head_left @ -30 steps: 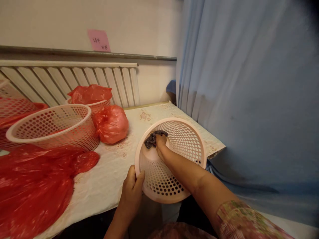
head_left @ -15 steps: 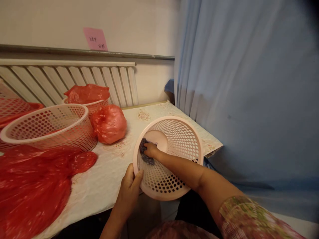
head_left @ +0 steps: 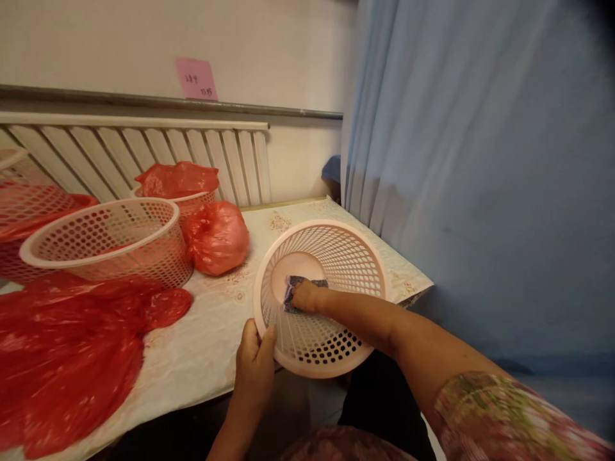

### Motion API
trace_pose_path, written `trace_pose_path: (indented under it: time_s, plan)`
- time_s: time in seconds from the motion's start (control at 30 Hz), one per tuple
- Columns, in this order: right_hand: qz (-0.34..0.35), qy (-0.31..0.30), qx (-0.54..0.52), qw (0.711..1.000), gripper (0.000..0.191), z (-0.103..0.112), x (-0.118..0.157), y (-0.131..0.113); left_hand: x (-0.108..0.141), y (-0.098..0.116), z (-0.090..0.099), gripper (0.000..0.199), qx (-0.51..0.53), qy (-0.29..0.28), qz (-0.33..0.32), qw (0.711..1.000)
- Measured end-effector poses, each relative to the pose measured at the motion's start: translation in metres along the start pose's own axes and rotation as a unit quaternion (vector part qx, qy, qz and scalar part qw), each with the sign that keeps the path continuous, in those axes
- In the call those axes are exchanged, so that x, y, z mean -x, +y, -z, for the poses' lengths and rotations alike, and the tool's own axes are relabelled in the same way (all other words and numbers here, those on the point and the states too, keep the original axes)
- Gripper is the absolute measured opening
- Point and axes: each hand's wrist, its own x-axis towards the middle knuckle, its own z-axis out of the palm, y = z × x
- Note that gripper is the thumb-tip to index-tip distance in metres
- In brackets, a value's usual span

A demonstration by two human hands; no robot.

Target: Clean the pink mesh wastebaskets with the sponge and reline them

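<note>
A pale pink perforated plastic basket lies tipped on its side at the table's near edge, its mouth toward me. My left hand grips its lower left rim. My right hand is inside the basket, pressing a dark grey cloth against the inner wall close to the solid bottom. My right forearm runs in over the lower rim.
A second pink basket stands upright at left, with a bag-lined one behind it. A knotted red bag and a flat red plastic bag lie on the white tablecloth. A radiator is behind, a blue curtain at right.
My right hand has carried the cloth from the basket's upper left wall down and around to the lower wall near the bottom. The basket has turned slightly more toward me.
</note>
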Motion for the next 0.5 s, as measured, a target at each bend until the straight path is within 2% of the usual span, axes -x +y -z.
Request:
trace_pose_path:
  time_s: [0.13, 0.23, 0.37, 0.5]
  plan:
    - [0.070, 0.029, 0.063, 0.995, 0.014, 0.005, -0.003, 0.006, 0.000, 0.001, -0.002, 0.025, -0.001, -0.009, 0.006, 1.000]
    - [0.087, 0.067, 0.087, 0.990, 0.023, 0.019, -0.009, 0.010, 0.001, 0.002, -0.003, 0.025, -0.009, -0.009, 0.004, 1.000]
    - [0.061, 0.112, 0.099, 0.987, 0.031, 0.038, -0.018, 0.015, 0.005, 0.005, -0.002, 0.023, -0.018, -0.012, 0.004, 1.000]
    - [-0.015, 0.132, 0.091, 0.987, 0.034, 0.043, -0.023, 0.022, 0.008, 0.006, -0.003, 0.022, -0.014, 0.002, 0.015, 1.000]
